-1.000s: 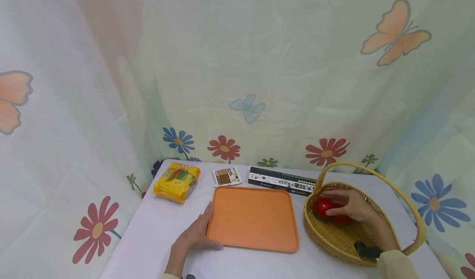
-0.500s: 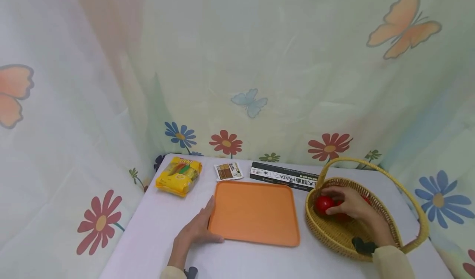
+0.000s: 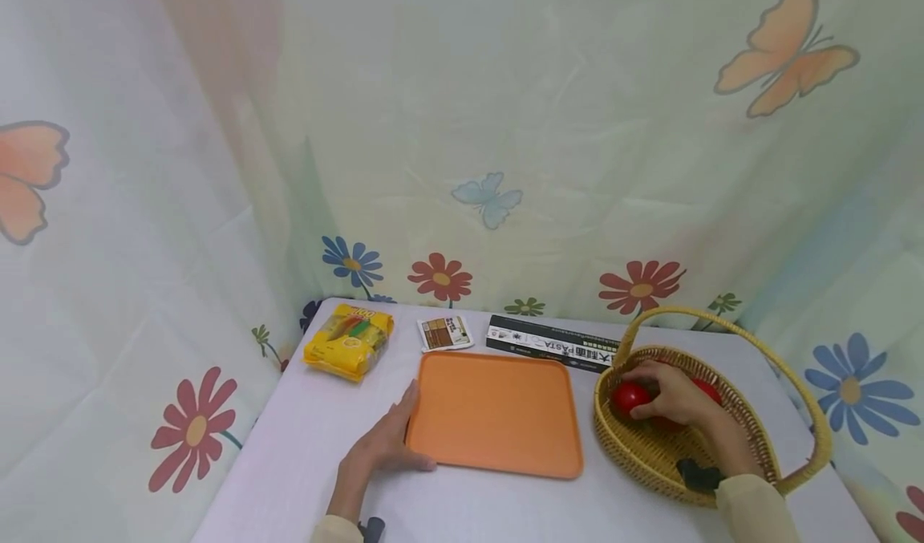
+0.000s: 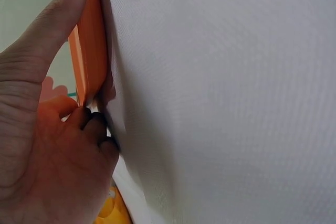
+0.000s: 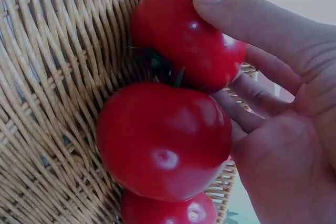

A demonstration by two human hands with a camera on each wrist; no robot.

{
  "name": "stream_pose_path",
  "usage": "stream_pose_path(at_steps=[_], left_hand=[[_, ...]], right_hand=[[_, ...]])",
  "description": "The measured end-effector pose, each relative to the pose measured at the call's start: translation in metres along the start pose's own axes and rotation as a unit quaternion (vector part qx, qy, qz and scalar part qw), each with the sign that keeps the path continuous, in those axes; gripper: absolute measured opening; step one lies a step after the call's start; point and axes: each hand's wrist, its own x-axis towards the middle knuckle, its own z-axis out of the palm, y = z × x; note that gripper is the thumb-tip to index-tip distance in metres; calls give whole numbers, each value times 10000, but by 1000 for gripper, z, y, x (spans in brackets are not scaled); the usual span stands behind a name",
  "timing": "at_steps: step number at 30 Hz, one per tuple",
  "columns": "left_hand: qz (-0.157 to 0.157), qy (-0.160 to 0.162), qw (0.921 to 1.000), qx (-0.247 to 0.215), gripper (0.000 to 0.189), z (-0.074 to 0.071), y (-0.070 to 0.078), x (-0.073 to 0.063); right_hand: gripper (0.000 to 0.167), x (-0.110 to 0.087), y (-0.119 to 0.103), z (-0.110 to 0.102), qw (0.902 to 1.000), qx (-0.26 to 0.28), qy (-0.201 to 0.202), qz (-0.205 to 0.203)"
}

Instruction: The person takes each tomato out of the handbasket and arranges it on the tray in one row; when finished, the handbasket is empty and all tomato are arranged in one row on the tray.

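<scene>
At the left front corner of an orange tray (image 3: 498,415), my left hand (image 3: 382,447) grips the edge. Its thumb lies along the front side, and the fingers (image 4: 97,127) bend at the corner in the left wrist view. Inside a wicker basket (image 3: 642,471), my right hand (image 3: 674,395) holds a red tomato (image 3: 630,396), thumb on one side and fingers round the far side. Pressed against that tomato (image 5: 184,35) in the right wrist view is a second tomato (image 5: 163,140). A third tomato (image 5: 170,211) shows partly below it.
Behind the tray lie a yellow food packet (image 3: 350,341), a small brown-and-white sachet (image 3: 445,333) and a black pasta box (image 3: 552,341). The basket's tall handle (image 3: 765,350) arches over the right forearm. A flowered curtain (image 3: 404,126) encloses the white table (image 3: 289,455).
The head view has shifted slightly, so everything sits a little higher. My right hand has moved slightly over the tomatoes, uncovering more of one behind it. The left hand stays at the tray.
</scene>
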Motion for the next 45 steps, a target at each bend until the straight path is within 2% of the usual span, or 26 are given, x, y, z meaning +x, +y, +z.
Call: stream_pose_path(at_steps=[15, 23, 34, 45], left_hand=[[-132, -23, 9999, -54, 149, 2, -1, -2], [-148, -30, 9998, -91, 148, 2, -1, -2], [-147, 2, 9999, -57, 149, 1, -2, -3], [-219, 12, 9998, -28, 148, 1, 0, -1]], right_hand=[[59, -3, 2, 3, 9993, -110, -273, 212], [61, -9, -3, 3, 10000, -56, 21, 34], [65, -16, -16, -2, 9989, 41, 401, 228], [59, -30, -30, -10, 9958, 503, 754, -93]])
